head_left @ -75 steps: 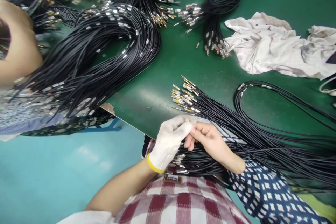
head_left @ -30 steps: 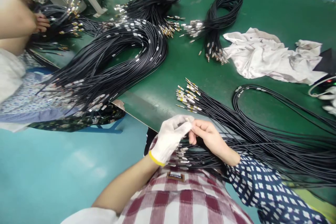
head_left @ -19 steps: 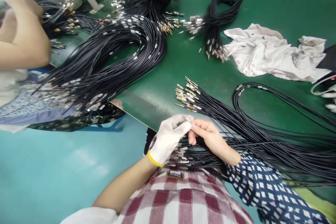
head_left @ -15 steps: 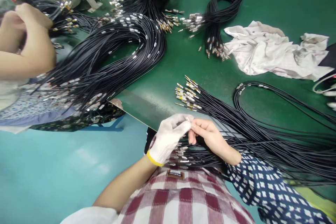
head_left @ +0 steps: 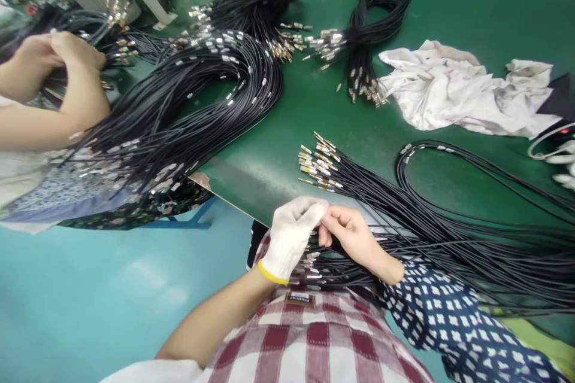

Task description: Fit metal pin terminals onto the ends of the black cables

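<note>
My left hand (head_left: 294, 230), in a white knit glove with a yellow cuff, is closed with its fingertips pinched together. Against those fingertips my bare right hand (head_left: 350, 233) pinches too, its lower fingers curled. Whatever lies between the two sets of fingers is too small and too hidden to name. Below and beside my hands, black cables (head_left: 345, 269) with metal ends lie at the table's front edge, over my checked apron (head_left: 309, 341). Just beyond, a larger bundle of black cables (head_left: 386, 191) spreads to the right, its metal tips (head_left: 318, 161) marked white and yellow.
A large looped cable bundle (head_left: 251, 72) overhangs the green table (head_left: 305, 114) at left. Two more coils, one a black cable coil (head_left: 386, 0), lie farther back, near a crumpled white cloth (head_left: 458, 90). A co-worker's hands (head_left: 63, 60) are at the far left.
My two hands stay pinched together and have shifted very slightly left in the view. The co-worker's hands have moved a little to the right and down. The cables look unchanged.
</note>
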A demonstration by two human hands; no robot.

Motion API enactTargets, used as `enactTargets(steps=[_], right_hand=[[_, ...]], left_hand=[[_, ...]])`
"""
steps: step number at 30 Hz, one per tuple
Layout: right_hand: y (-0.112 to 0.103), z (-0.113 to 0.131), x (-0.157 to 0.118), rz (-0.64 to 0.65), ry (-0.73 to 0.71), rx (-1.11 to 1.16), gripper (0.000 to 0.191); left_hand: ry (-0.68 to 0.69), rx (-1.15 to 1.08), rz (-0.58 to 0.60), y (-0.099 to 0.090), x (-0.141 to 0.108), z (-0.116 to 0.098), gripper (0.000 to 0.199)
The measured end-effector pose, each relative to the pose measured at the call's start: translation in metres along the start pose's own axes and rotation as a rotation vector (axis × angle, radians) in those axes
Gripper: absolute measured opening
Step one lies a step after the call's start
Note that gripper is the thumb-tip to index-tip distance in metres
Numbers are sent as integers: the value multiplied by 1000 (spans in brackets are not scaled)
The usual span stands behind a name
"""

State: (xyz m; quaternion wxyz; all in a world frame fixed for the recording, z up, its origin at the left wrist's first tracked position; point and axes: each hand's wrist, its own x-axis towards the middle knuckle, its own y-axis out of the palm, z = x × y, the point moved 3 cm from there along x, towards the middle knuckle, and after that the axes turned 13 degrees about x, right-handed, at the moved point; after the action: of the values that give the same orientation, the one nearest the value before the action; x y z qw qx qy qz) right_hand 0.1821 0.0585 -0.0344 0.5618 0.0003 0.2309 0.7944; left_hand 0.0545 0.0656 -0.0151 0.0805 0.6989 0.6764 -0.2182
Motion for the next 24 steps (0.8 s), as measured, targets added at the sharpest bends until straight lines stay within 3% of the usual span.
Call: enactTargets(steps=[4, 7, 8, 9, 11, 13, 16, 21, 24], right_hand=[[7, 17, -10, 85, -141, -400, 47], [7, 37, -19, 235, -304, -867, 31], [2, 43, -19, 207, -342, -946, 33], [-7, 49, -17, 109, -381, -1032, 30], [-28, 58, -10, -213, -423, -1295, 24], [-43, 58, -4, -343, -387, -1476, 18], [-49, 58, -5, -358, -411, -1457, 10], [-33, 56, -28, -174, -482, -1017, 12], [-24, 48, -36, -93, -443, -929, 12]], left_hand=[[119, 114, 72, -16, -5, 3, 20], [266, 292, -31, -33, -9, 3, 24], [329, 403, -57, -36, -9, 3, 22], [400, 524, -63, -37, -10, 2, 20], [565, 747, -9, -31, -12, 2, 17], [698, 865, 57, -24, -14, 4, 16], [738, 879, 84, -20, -15, 5, 13], [417, 569, -1, -38, -11, -2, 17], [309, 352, 0, -44, -10, -7, 27]])
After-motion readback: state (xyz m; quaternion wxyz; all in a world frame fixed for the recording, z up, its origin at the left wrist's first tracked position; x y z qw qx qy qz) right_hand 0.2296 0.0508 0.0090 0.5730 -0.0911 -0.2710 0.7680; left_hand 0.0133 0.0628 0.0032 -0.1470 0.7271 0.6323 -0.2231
